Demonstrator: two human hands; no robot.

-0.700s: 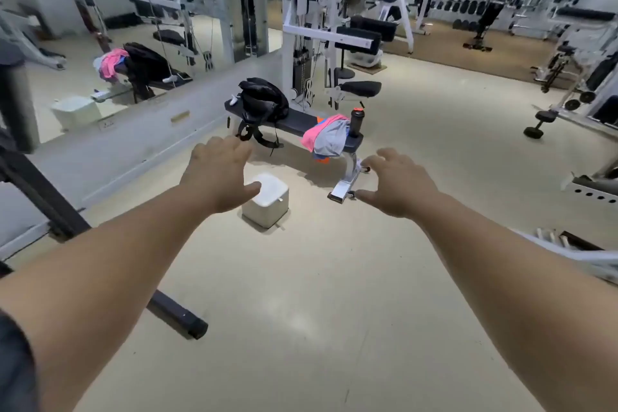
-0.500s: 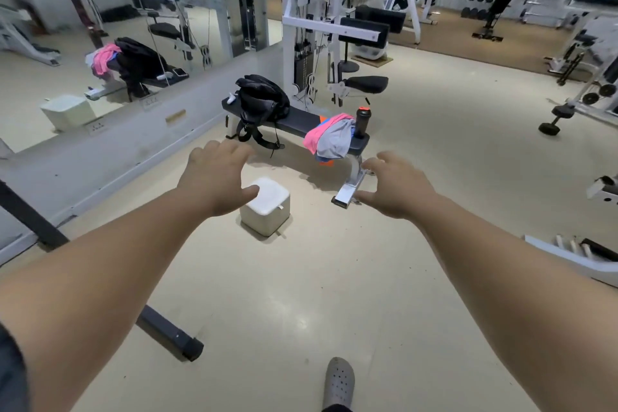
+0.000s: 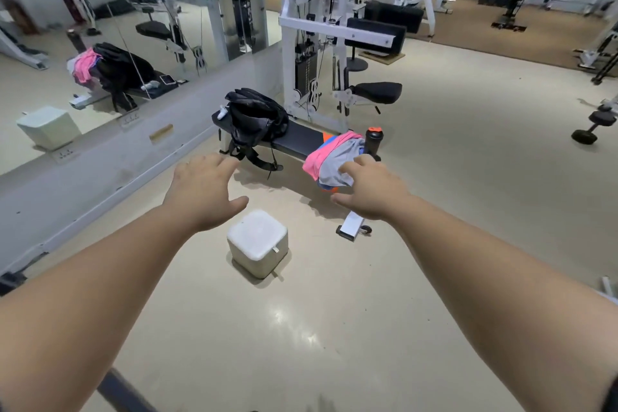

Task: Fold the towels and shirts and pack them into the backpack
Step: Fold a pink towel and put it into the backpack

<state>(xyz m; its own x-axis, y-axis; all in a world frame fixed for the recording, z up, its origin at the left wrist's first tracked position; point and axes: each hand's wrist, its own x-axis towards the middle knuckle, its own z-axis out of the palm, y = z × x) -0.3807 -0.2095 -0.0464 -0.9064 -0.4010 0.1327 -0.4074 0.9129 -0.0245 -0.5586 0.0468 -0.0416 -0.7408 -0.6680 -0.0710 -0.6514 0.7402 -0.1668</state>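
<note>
A black backpack (image 3: 255, 120) sits on the far end of a flat black bench (image 3: 296, 140). A heap of pink, grey, blue and orange cloth (image 3: 334, 160) hangs over the bench's near end. My left hand (image 3: 204, 189) is stretched out in front of me, fingers relaxed, holding nothing, short of the backpack. My right hand (image 3: 371, 191) is also stretched out with loose fingers, empty, just in front of the cloth heap; whether it touches the cloth is unclear.
A black bottle with a red lid (image 3: 374, 139) stands by the cloth. A white cube box (image 3: 257, 242) sits on the floor before the bench. A white weight machine (image 3: 321, 43) rises behind it. A wall mirror (image 3: 100, 43) runs along the left. A dumbbell (image 3: 592, 127) lies far right.
The view has come closer to the bench. Both hands have stayed stretched out and empty, and my right hand now overlaps the cloth heap.
</note>
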